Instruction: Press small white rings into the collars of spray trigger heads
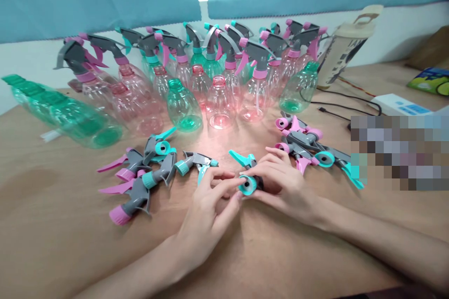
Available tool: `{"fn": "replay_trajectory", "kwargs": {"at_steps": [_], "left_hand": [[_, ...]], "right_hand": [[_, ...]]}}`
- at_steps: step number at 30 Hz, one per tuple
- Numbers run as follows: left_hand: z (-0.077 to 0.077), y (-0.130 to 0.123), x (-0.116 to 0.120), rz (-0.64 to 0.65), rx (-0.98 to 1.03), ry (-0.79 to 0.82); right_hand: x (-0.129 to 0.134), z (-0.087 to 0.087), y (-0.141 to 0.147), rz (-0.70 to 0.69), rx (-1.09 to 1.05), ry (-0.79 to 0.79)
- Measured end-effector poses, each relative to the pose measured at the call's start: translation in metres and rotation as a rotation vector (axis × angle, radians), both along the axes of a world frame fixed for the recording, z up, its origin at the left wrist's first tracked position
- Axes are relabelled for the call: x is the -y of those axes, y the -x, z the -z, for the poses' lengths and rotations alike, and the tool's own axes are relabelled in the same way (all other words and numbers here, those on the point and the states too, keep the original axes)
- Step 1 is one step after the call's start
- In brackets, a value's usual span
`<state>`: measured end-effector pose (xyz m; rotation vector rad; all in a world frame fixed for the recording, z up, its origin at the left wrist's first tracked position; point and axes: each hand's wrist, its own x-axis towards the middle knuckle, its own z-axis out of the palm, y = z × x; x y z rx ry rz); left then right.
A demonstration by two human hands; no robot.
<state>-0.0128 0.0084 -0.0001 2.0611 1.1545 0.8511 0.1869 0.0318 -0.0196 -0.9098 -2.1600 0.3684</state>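
Observation:
Between my hands is a grey spray head (pixel 247 185) with a teal collar and teal trigger, its round opening facing me. My right hand (pixel 286 184) is closed around its body. The thumb and fingertips of my left hand (pixel 215 203) pinch the left side of the collar. Several loose spray heads (pixel 135 194) with pink or teal parts lie to the left, one of them just behind my left hand. Another pile of spray heads (pixel 301 142) lies beyond my right hand.
Behind the hands stand several clear pink bottles (pixel 220 107) and green bottles (pixel 184 107), many with spray heads fitted. Green bottles (pixel 66 114) lean in a row at left. A tall cup (pixel 342 51), black cable (pixel 345 104) and white box (pixel 401 104) are at right on the wooden table (pixel 52 243).

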Motion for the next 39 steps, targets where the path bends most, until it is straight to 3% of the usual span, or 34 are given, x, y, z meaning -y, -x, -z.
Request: {"fn": "replay_trajectory", "kwargs": {"at_steps": [7,16,20,28,39], "left_hand": [[-0.0004,0.0001,-0.0021,-0.036,0.118,0.195],[-0.0001,-0.0002,-0.0029,-0.039,0.125,0.221],[-0.0017,-0.0010,-0.0024,-0.028,0.057,0.134],[0.0047,0.0038,-0.0058,0.058,-0.178,-0.233],[0.0010,0.0058,-0.0062,0.084,-0.177,-0.339]], "right_hand": [[-0.0006,-0.0006,0.0002,0.006,0.021,0.024],[0.0018,-0.0015,0.0019,-0.015,0.022,0.018],[0.0020,-0.0022,0.0019,-0.045,0.032,-0.014],[0.0014,-0.0020,0.0026,-0.057,0.048,-0.011],[0.0017,-0.0044,0.0024,-0.052,0.068,0.022]]}}
